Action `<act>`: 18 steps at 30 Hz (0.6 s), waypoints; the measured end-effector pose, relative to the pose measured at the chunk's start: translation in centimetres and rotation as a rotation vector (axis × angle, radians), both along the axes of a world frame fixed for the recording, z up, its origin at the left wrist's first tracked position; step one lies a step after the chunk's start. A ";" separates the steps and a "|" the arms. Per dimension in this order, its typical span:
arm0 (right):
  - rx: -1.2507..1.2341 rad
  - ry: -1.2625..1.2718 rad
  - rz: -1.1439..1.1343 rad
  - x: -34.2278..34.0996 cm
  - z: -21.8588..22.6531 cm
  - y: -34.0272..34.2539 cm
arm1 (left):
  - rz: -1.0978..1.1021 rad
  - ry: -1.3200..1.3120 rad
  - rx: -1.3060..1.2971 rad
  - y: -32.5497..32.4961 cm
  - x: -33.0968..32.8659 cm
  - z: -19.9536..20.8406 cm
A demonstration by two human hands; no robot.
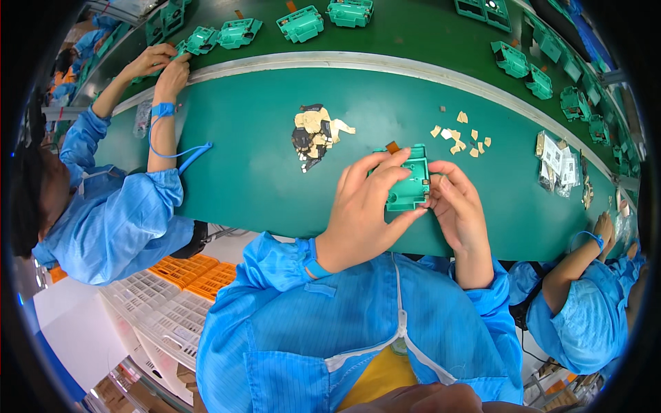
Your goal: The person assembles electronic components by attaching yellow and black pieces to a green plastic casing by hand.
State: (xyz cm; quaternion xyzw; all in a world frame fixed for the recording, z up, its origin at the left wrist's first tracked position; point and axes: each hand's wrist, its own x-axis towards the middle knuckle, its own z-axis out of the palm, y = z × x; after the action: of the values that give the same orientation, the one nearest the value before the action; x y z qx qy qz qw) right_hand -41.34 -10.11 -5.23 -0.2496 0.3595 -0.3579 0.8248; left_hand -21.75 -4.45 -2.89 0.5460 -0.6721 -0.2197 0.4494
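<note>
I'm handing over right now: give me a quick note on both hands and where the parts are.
Left hand: grips the green plastic frame from its left side, above the green bench.
Right hand: fingertips at the frame's lower right edge.
Pile of tan and black pieces lies beyond the frame; small tan scraps to the right.
More green frames sit on the conveyor.
Done or left: cannot tell.

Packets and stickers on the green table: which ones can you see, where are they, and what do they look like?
Clear plastic packets: right side of the green table, a small heap of see-through bags with white and tan pieces inside.
Clear bag: left table edge, beside a co-worker's arm, crumpled and see-through.
Small tan label scraps: scattered past the right hand, little squares.
No screens or signs show.
</note>
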 end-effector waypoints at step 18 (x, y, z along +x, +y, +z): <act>-0.412 0.480 0.014 5.9 1.0 -19.0 | 0.143 -0.067 -0.192 0.1 4.9 -0.8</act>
State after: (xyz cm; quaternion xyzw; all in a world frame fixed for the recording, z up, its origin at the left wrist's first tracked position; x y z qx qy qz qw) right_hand -35.44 -29.13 -4.25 -0.4912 0.4620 -0.3485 0.6511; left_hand -16.83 -4.34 -3.67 0.5538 -0.6642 -0.1032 0.4914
